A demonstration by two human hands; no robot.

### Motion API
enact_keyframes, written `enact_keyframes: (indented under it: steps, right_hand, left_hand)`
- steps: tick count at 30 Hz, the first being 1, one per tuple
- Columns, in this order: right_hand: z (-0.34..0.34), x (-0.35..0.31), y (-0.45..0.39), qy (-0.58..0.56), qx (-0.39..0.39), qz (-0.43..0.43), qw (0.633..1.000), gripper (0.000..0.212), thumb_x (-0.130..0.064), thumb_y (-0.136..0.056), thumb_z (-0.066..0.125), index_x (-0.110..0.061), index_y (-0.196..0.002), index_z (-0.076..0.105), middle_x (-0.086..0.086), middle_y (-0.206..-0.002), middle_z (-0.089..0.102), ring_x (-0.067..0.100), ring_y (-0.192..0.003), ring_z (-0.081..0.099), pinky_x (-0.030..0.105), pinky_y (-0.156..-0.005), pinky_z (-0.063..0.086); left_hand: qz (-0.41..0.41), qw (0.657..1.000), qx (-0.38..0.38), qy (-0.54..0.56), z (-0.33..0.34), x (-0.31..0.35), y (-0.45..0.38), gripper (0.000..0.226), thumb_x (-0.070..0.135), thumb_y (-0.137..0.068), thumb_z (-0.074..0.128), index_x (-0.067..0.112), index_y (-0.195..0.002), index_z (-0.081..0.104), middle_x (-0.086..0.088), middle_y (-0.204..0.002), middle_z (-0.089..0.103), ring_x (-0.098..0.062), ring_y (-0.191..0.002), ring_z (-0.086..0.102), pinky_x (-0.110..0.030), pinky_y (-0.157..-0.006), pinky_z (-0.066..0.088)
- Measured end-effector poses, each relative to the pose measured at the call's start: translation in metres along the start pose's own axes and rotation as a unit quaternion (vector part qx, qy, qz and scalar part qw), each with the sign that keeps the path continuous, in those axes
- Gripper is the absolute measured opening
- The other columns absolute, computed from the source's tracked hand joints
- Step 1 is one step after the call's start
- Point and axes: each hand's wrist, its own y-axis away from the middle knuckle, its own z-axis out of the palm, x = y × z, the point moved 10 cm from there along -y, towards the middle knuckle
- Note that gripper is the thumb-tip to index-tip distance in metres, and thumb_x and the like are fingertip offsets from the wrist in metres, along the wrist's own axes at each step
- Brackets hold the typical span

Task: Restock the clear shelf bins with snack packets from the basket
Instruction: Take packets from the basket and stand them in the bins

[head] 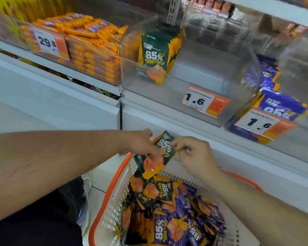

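Gripping green packet (156, 154), both hands; packet's middle hidden by left hand (140, 142).

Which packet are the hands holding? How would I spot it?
Find the white basket with orange rim below the shelf. Just above it, both hands pinch one dark green snack packet marked 85%. It alone is lifted; the others lie in the basket.

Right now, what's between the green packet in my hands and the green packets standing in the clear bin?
In the head view, only the bin's clear front wall and the white shelf edge lie between the held packet and the standing packets.
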Motion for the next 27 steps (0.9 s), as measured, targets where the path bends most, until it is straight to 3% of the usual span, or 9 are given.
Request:
enact_keyframes:
  steps: [3, 5, 7, 11, 15, 18, 22, 24, 27]
  right_hand:
    - [-0.020, -0.026, -0.009, -0.037, 0.034, 0.018, 0.999, 0.054, 0.022, -0.076, 0.047, -0.031, -0.065, 0.056, -0.023, -0.090, 0.068, -0.007, -0.093, 0.064, 0.011, -0.081, 0.047]
    - [-0.035, -0.036, -0.012, -0.048, 0.088, 0.045, 0.994, 0.051, 0.016, -0.081, 0.046, -0.034, -0.081, 0.055, -0.012, -0.089, 0.068, -0.005, -0.081, 0.062, 0.007, -0.069, 0.044]
    - [-0.047, -0.035, -0.012, -0.086, 0.143, 0.099, 0.981, 0.049, 0.011, -0.085, 0.051, -0.037, -0.094, 0.051, 0.005, -0.077, 0.060, 0.005, -0.058, 0.052, 0.011, -0.054, 0.041]
    - [-0.037, -0.029, -0.021, -0.156, 0.122, 0.178, 0.964, 0.033, -0.006, -0.086, 0.067, -0.034, -0.095, 0.053, -0.003, -0.093, 0.061, 0.013, -0.075, 0.056, 0.031, -0.069, 0.046]
    - [-0.038, -0.039, -0.043, -0.179, 0.108, 0.193, 0.959, 0.013, -0.017, -0.090, 0.069, -0.022, -0.096, 0.058, 0.009, -0.083, 0.067, 0.013, -0.059, 0.055, 0.028, -0.058, 0.042]
    - [-0.033, -0.057, -0.067, -0.156, 0.052, 0.180, 0.970, 0.005, -0.012, -0.092, 0.065, -0.007, -0.095, 0.066, 0.008, -0.072, 0.066, 0.011, -0.041, 0.046, 0.025, -0.045, 0.036]
    - [-0.055, -0.093, -0.101, -0.153, 0.071, 0.140, 0.976, 0.015, -0.011, -0.091, 0.066, -0.014, -0.078, 0.061, 0.004, -0.060, 0.060, 0.011, -0.033, 0.043, 0.019, -0.036, 0.029]
    - [-0.065, -0.100, -0.118, -0.196, 0.096, 0.162, 0.962, 0.016, -0.014, -0.092, 0.065, -0.015, -0.078, 0.058, 0.006, -0.061, 0.059, 0.011, -0.034, 0.044, 0.018, -0.036, 0.027]
    - [-0.059, -0.091, -0.145, -0.278, 0.105, 0.238, 0.925, 0.008, -0.014, -0.095, 0.060, -0.015, -0.088, 0.057, 0.004, -0.065, 0.058, 0.010, -0.035, 0.047, 0.017, -0.035, 0.031]
  left_hand:
    - [0.000, 0.983, 0.031, 0.182, -0.011, 0.004, 0.004, 0.028, 0.032, -0.092, 0.067, 0.016, -0.113, 0.058, 0.000, -0.105, 0.062, -0.018, -0.102, 0.057, -0.029, -0.083, 0.045]
    - [0.030, 0.968, 0.075, 0.238, -0.026, 0.007, 0.006, 0.007, 0.021, -0.094, 0.065, 0.016, -0.095, 0.060, -0.005, -0.100, 0.066, -0.021, -0.097, 0.061, -0.032, -0.082, 0.048]
    - [0.061, 0.954, 0.125, 0.265, -0.043, 0.010, 0.007, 0.005, 0.015, -0.095, 0.063, 0.015, -0.093, 0.058, -0.009, -0.099, 0.067, -0.024, -0.094, 0.064, -0.036, -0.085, 0.052]
    - [0.113, 0.926, 0.181, 0.312, -0.065, 0.030, 0.020, 0.023, 0.028, -0.085, 0.066, 0.018, -0.105, 0.058, -0.017, -0.107, 0.067, -0.034, -0.099, 0.064, -0.053, -0.096, 0.050]
    - [0.167, 0.899, 0.214, 0.343, -0.087, 0.043, 0.031, 0.010, 0.017, -0.092, 0.062, 0.023, -0.100, 0.058, -0.021, -0.111, 0.066, -0.035, -0.100, 0.065, -0.060, -0.097, 0.047]
    - [0.207, 0.887, 0.246, 0.333, -0.107, 0.049, 0.041, 0.012, 0.024, -0.092, 0.064, 0.015, -0.100, 0.061, -0.018, -0.105, 0.069, -0.028, -0.094, 0.067, -0.054, -0.094, 0.051]
    - [0.169, 0.853, 0.331, 0.368, -0.140, 0.036, 0.053, 0.055, 0.051, -0.096, 0.036, 0.003, -0.096, 0.062, -0.014, -0.093, 0.071, -0.029, -0.087, 0.067, -0.043, -0.082, 0.053]
    - [0.160, 0.821, 0.354, 0.419, -0.151, 0.030, 0.055, 0.048, 0.041, -0.102, 0.028, 0.011, -0.095, 0.064, -0.008, -0.091, 0.072, -0.021, -0.078, 0.066, -0.037, -0.076, 0.051]
    - [0.165, 0.807, 0.365, 0.433, -0.154, 0.030, 0.055, 0.040, 0.037, -0.104, 0.030, 0.013, -0.105, 0.062, -0.002, -0.094, 0.072, -0.017, -0.073, 0.063, -0.034, -0.072, 0.046]
